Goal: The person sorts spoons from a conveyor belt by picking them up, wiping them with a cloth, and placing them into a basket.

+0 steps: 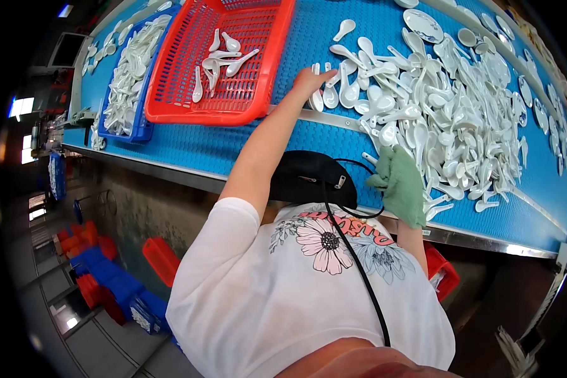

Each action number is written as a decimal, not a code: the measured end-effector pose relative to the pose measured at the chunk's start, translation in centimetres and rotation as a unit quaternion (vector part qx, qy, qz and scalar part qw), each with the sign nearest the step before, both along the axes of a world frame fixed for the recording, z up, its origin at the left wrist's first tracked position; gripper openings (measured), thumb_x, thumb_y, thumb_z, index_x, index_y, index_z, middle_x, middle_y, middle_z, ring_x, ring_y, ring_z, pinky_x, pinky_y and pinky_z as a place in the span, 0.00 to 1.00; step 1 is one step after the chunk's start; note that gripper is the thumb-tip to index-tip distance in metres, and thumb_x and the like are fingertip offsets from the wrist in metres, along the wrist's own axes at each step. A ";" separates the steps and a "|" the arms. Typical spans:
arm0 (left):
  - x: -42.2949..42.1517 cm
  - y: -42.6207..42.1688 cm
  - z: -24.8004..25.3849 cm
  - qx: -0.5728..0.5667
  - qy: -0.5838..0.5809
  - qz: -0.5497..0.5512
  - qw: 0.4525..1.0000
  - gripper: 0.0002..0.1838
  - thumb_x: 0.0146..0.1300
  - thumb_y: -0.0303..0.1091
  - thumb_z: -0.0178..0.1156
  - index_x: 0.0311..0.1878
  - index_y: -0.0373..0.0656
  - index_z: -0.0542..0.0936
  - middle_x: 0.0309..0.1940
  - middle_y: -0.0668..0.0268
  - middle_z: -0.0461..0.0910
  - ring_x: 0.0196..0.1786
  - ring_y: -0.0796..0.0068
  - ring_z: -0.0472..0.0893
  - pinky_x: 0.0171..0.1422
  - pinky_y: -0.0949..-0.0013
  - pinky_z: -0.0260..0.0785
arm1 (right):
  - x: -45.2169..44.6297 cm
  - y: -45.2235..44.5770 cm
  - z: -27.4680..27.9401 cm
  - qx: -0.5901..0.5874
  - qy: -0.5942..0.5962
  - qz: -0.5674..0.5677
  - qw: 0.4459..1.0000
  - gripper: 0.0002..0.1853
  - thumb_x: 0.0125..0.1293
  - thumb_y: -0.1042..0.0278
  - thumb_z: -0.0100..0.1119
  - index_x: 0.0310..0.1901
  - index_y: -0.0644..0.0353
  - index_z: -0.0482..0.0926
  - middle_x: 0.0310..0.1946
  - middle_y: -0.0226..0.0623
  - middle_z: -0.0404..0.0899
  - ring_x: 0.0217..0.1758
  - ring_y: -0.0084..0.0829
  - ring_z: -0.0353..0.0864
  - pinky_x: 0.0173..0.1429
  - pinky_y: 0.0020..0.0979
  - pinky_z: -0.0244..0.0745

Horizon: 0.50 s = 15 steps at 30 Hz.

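Observation:
My left hand point(310, 80) is bare and reaches over the near edge of a spread of white ceramic spoons. Its fingers are closed over the handle of a white spoon point(317, 101), whose bowl shows just below the hand. More spoons point(348, 93) lie close to the fingertips. My right hand is hidden by a green cloth or glove point(402, 186), low at the near side of the big spoon pile point(450, 132). One spoon handle point(369, 158) pokes out beside the green fabric; whether that hand holds it cannot be seen.
A red plastic basket point(217, 118) with several spoons stands left of my left hand. Beyond it is a blue basket point(127, 135) full of spoons. All rest on a blue textured surface point(195, 148) with a metal edge. Patterned oval dishes point(423, 25) lie at the back right.

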<state>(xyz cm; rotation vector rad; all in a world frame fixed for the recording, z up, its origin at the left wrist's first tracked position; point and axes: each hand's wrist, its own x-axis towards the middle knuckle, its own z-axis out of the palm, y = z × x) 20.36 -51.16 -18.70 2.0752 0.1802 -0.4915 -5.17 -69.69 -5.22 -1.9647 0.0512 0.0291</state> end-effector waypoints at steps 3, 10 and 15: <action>0.7 -0.8 -0.4 0.002 0.010 -0.088 0.996 0.23 0.43 0.49 0.67 0.28 0.35 0.77 0.21 0.59 0.77 0.19 0.72 0.76 0.22 0.70 0.68 | 0.2 -1.1 -2.9 0.162 0.056 -0.012 0.985 0.05 0.56 0.76 0.50 0.33 0.65 0.65 0.22 0.29 0.62 0.21 0.21 0.60 0.21 0.22 0.63; -5.1 2.5 2.9 -0.075 0.104 -0.059 0.990 0.13 0.49 0.37 0.63 0.27 0.35 0.76 0.19 0.63 0.75 0.19 0.75 0.74 0.21 0.71 0.65 | -0.2 -0.1 0.0 0.416 0.169 -0.195 0.872 0.22 0.66 0.65 0.40 0.58 0.68 0.57 0.26 0.31 0.63 0.25 0.24 0.68 0.28 0.26 0.74; -9.5 4.2 6.4 -0.166 0.095 -0.042 0.981 0.10 0.50 0.33 0.62 0.29 0.35 0.77 0.19 0.63 0.76 0.19 0.77 0.74 0.23 0.74 0.66 | 0.4 -1.6 -2.2 0.649 0.172 -0.065 0.738 0.10 0.63 0.73 0.45 0.43 0.70 0.65 0.24 0.31 0.64 0.24 0.22 0.67 0.22 0.23 0.65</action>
